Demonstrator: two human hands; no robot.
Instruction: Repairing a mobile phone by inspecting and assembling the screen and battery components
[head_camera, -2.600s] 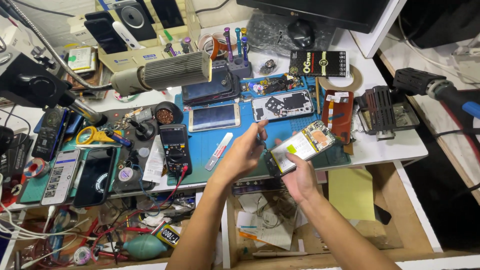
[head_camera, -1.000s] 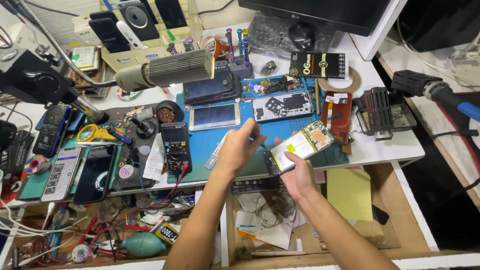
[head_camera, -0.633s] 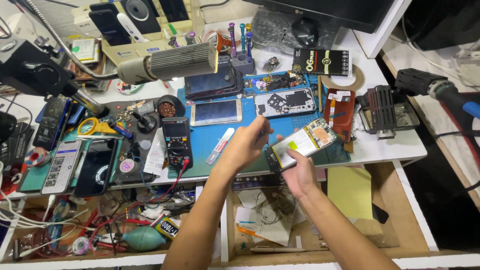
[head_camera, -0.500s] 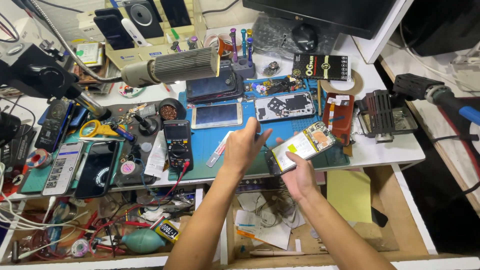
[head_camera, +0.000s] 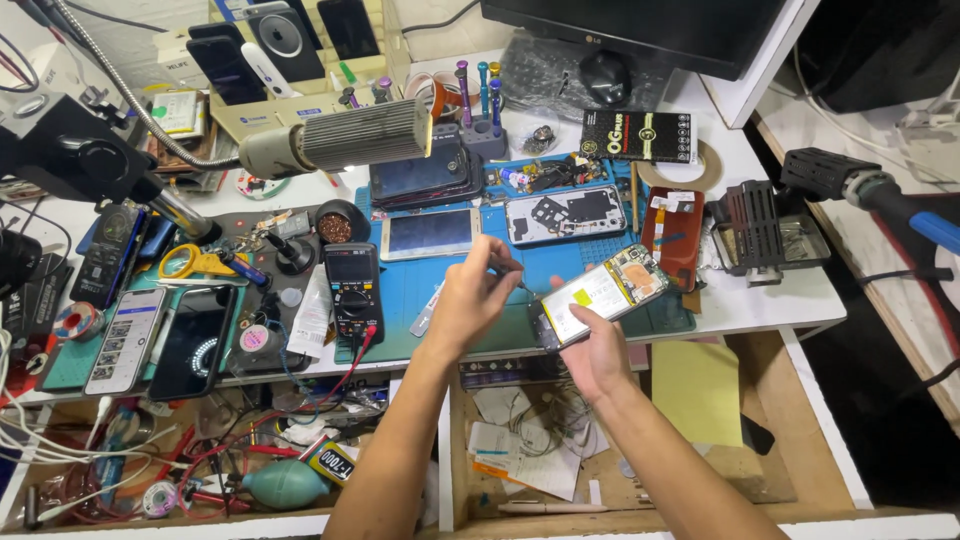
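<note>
My right hand (head_camera: 598, 352) holds an opened smartphone (head_camera: 600, 295) with its back off, white battery and circuit board showing, tilted above the blue work mat (head_camera: 500, 270). My left hand (head_camera: 472, 295) is pinched on a thin metal tool (head_camera: 520, 284) whose tip points at the phone's lower left corner. Both hands hover over the front edge of the bench.
A black multimeter (head_camera: 355, 292), a lamp on a gooseneck (head_camera: 340, 145), several phones and screens (head_camera: 432, 232), yellow scissors (head_camera: 195, 262), a screwdriver stand (head_camera: 482, 110), a tape roll (head_camera: 695, 165) and an open drawer of papers (head_camera: 530, 440) surround the hands. A tangle of wires lies at lower left.
My left hand drew back from an open reach over the mat and now pinches the thin tool at the phone's corner. The phone stays in my right hand.
</note>
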